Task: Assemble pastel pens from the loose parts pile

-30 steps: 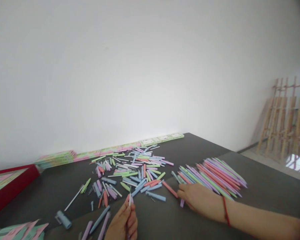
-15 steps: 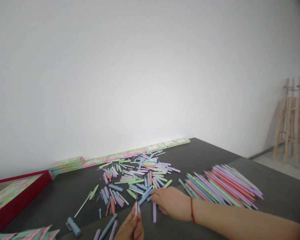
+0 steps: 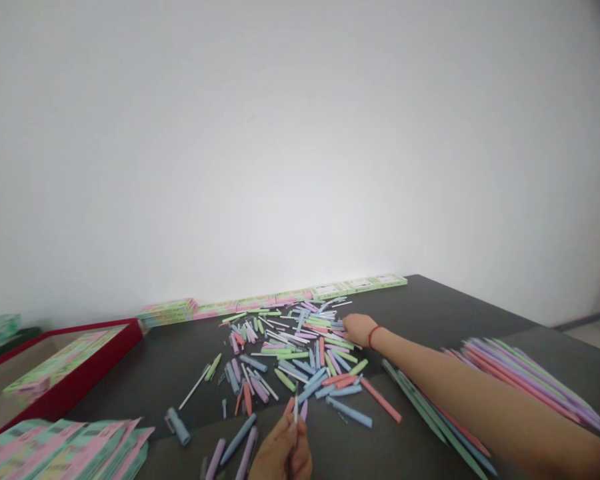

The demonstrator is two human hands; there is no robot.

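Observation:
My left hand [image 3: 283, 452] is at the bottom edge, fingers pinched on a thin white pen refill [image 3: 295, 415] held upright, with a pink and a purple pen part beside the fingertips. My right hand [image 3: 359, 328] is stretched far out over the scattered pile of pastel pen parts [image 3: 290, 353] on the dark table [image 3: 430, 307]. Its fingers rest on the parts at the far side of the pile. Whether they grip one is not visible.
A neat stack of assembled pastel pens [image 3: 525, 380] lies at the right under my forearm. A red tray [image 3: 60, 373] with cards sits at the left. Pink and green cards [image 3: 65, 453] lie at the bottom left. Flat green and pink boxes [image 3: 280, 299] line the wall.
My right hand has moved from the near edge of the pen stack, leftward and away, out to the far side of the scattered parts. The camera has turned left. My left hand keeps its hold.

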